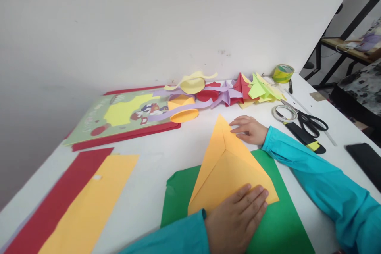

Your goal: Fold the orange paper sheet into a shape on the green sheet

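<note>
A folded orange paper [226, 166] lies in front of me, its pointed tip facing away and two flaps meeting along a middle crease. Under its lower part is a green sheet [282, 206]. My left hand [238, 218] rests flat on the paper's near right part, fingers stretched out. Beside the tip, my right hand [250, 129] reaches in from the right with loosely bent, parted fingertips at the paper's right edge. Whether those fingertips press on the paper or only the table, I cannot tell.
Red [65, 186] and orange strips [92, 198] lie at left. Behind are a printed picture sheet [101, 125], orange paper circles [184, 116] and folded paper stars [228, 93]. At right are scissors [312, 123], a box cutter [303, 137], clear tape [284, 113] and yellow-green tape [283, 74].
</note>
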### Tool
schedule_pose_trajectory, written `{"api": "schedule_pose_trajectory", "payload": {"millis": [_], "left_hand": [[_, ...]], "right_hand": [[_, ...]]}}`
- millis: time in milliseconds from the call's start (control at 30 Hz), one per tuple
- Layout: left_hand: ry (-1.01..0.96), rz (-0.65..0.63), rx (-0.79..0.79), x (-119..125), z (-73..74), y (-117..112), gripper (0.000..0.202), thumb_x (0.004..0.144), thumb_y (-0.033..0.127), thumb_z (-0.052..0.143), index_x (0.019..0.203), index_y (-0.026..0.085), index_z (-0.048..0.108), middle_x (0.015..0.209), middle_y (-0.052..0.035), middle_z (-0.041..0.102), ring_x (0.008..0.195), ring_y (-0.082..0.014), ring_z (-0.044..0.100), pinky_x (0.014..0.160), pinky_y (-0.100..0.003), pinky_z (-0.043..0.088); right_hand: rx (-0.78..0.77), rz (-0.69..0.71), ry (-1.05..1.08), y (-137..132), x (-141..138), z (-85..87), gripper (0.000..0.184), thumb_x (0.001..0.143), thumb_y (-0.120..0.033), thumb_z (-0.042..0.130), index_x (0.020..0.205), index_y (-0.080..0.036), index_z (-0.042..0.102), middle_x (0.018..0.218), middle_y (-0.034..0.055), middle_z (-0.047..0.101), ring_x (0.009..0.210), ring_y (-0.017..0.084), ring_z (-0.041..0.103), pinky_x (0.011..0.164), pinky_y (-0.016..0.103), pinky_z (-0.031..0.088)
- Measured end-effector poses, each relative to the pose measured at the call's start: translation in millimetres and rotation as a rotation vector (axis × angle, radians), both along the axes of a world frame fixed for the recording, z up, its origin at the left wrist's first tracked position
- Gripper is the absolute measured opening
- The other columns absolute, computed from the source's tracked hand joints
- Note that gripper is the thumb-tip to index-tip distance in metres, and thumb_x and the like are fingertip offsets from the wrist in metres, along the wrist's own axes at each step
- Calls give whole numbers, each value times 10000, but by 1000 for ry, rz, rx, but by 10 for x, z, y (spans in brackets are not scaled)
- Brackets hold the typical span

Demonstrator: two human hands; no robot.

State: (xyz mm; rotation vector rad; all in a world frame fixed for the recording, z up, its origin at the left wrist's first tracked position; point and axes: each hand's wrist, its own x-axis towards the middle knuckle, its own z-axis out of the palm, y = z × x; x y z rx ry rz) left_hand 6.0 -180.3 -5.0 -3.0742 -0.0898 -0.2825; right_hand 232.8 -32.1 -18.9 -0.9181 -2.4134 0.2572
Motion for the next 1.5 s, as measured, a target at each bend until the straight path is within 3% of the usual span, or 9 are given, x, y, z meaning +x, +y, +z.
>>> {"api": "schedule_pose_trajectory", "payload": {"millis": [167,333,533,700,767,867,1000,1200,1500], "left_hand": [[-26,-4,-5,24,-17,-12,434,989,259,354,1360,51,439,1491,-130,392,1375,-255,346,1125,-387,260],[-35,-11,9,66,-10,-15,421,998,270,335,1344,66,460,1480,-114,415,1371,-255,350,1134,-383,235],[-19,-64,-9,89,-1,-10,429,998,262,308,1342,57,460,1457,-111,448,1355,-249,375,1126,-366,261],[11,-70,-89,56,31,41,451,989,267,332,1378,54,416,1491,-130,389,1393,-252,324,1154,-382,240],[18,-7,-117,13,93,137,561,982,390,350,1414,31,354,1507,-176,339,1420,-297,262,1162,-440,222],[45,203,-141,-62,202,348,842,904,648,354,1398,-34,352,1482,-275,318,1418,-383,222,1140,-521,246],[72,483,-68,-128,246,579,860,906,677,295,1339,-51,442,1446,-304,359,1380,-400,305,1109,-520,310],[139,505,-46,-138,162,632,798,917,648,299,1319,-14,492,1425,-260,424,1340,-363,399,1089,-473,361],[144,520,-42,-122,187,617,791,909,642,342,1305,-22,508,1410,-267,443,1316,-377,428,1077,-486,368]], "right_hand": [[33,-9,-15,-7,-11,1,247,878,-311,541,1019,-221,723,1170,88,682,1091,256,583,934,455,472],[52,-7,-44,-22,-22,12,340,891,-374,536,1121,-170,681,1189,117,670,1107,279,571,933,474,468],[68,-46,-112,-44,-37,10,396,893,-461,536,1148,-192,674,1297,128,606,1131,296,550,925,487,452],[36,-54,-127,-51,-41,20,402,885,-470,553,1152,-197,676,1281,120,619,1141,302,541,930,489,444],[26,-56,-127,-52,-42,26,398,877,-460,569,1155,-197,676,1279,115,621,1145,304,538,939,492,439],[11,-61,-130,-55,-48,34,389,869,-444,587,1159,-201,675,1285,110,619,1154,302,532,952,491,431],[0,-71,-139,-59,-58,45,384,860,-433,603,1159,-202,676,1284,112,618,1153,302,532,946,492,434],[-4,-69,-139,-54,-56,46,387,857,-437,608,1159,-205,675,1285,107,618,1154,301,531,954,488,431],[-3,-66,-157,-59,-50,51,399,869,-445,593,1187,-214,660,1302,109,604,1173,300,516,961,492,424]]}}
